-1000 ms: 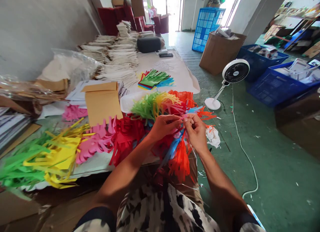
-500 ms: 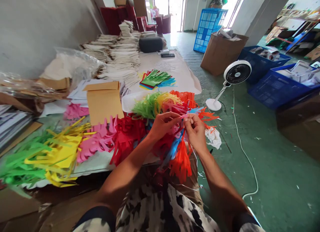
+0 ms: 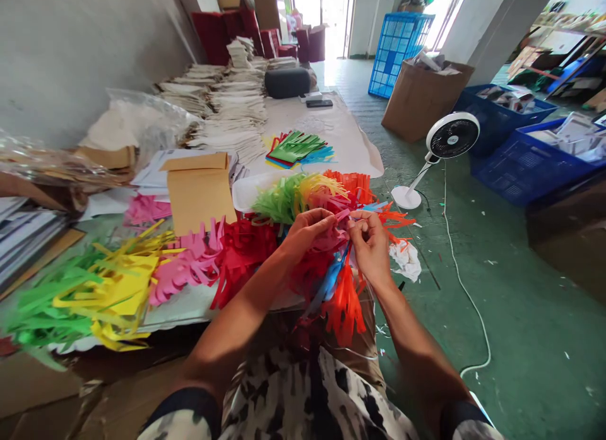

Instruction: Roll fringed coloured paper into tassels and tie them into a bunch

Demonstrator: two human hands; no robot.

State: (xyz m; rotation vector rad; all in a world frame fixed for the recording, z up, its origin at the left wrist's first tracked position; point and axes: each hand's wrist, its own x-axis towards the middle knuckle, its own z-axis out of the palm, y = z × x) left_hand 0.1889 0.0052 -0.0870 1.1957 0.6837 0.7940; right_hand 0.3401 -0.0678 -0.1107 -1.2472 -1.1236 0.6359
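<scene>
Pinched between my left hand (image 3: 307,230) and my right hand (image 3: 372,243) is a pink paper tassel (image 3: 341,224), its top strip running from one set of fingertips to the other. Both hands are closed on it. Below my right hand hang orange fringe (image 3: 344,307) and blue fringe (image 3: 332,277) over my lap. Green tassels (image 3: 277,200) and yellow ones (image 3: 322,186) bunch just beyond my left hand. To the left lie red fringed paper (image 3: 246,247), pink fringed paper (image 3: 189,266), yellow fringed paper (image 3: 120,285) and green fringed paper (image 3: 52,301).
A brown envelope (image 3: 199,194) lies left of a white tray (image 3: 242,194). Farther back are fringed sheets (image 3: 298,146), a phone (image 3: 319,103) and stacked pale bundles (image 3: 231,112). On the floor to the right stand a fan (image 3: 453,137), its cord, a carton (image 3: 421,102) and blue crates (image 3: 530,162).
My fingertips have moved slightly apart, and more of the pink strip shows between them. My left hand has shifted a little up and left. The view has moved slightly.
</scene>
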